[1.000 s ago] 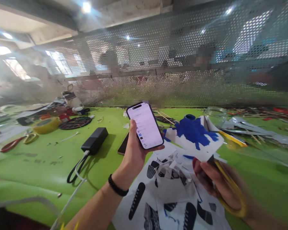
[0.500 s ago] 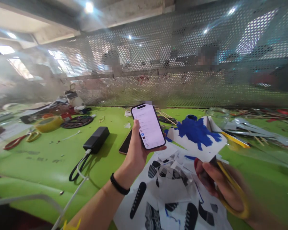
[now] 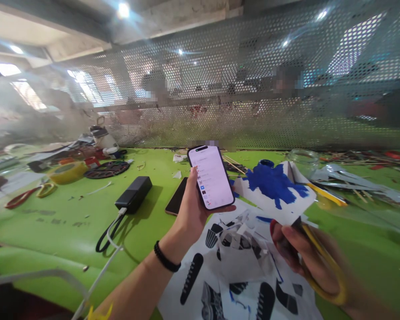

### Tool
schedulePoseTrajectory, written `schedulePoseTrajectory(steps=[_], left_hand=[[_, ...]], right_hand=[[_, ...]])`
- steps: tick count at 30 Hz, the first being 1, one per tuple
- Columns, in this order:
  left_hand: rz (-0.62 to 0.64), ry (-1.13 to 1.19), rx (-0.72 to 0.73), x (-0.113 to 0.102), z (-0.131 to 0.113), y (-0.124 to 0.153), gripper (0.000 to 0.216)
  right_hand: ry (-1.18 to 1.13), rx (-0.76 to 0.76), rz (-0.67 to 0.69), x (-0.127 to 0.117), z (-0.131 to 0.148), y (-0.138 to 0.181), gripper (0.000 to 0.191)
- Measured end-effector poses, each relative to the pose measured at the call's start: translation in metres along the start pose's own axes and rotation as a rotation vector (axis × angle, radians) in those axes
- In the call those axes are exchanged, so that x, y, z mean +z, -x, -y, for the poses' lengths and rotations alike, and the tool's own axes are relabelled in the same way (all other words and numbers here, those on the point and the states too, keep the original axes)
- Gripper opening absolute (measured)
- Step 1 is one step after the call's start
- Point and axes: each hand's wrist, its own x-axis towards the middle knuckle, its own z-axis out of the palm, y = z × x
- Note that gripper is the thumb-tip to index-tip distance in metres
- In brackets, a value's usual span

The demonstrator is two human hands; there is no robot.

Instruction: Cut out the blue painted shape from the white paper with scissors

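Note:
My left hand (image 3: 195, 195) is wrapped round a smartphone (image 3: 215, 178), its lit screen facing me and the thumb along its left edge. In my right hand (image 3: 300, 249) are scissors (image 3: 330, 275) with a yellow handle loop; their blades are mostly hidden. Just beyond those fingers is a white piece of paper with blue paint (image 3: 273, 182); whether the hand also grips it I cannot tell. Below both hands lies a printed sheet (image 3: 190, 293) with dark shapes, and cut paper scraps (image 3: 242, 258) are heaped on it.
A black power bank (image 3: 133, 195) with a white cable stands left of a dark flat device (image 3: 176, 198). Farther left lie other scissors (image 3: 23, 197) and yellow tape (image 3: 66, 172). A yellow cutter (image 3: 328, 194), glass jar (image 3: 303, 162) and thin sticks are at right. A perforated screen (image 3: 200, 111) borders the table.
My left hand and the phone have shifted slightly to the right. The list on the phone's screen looks slightly shifted. My right hand with the scissors has hardly moved.

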Motion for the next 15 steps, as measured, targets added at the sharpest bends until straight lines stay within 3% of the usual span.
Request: schedulePoseTrajectory(steps=[15], left_hand=[[-0.018,-0.055,-0.021,-0.0002,-0.0026,-0.0013,0.064]], right_hand=[[-0.070,0.025,-0.015,-0.0027,-0.0077,-0.0020,0.062]])
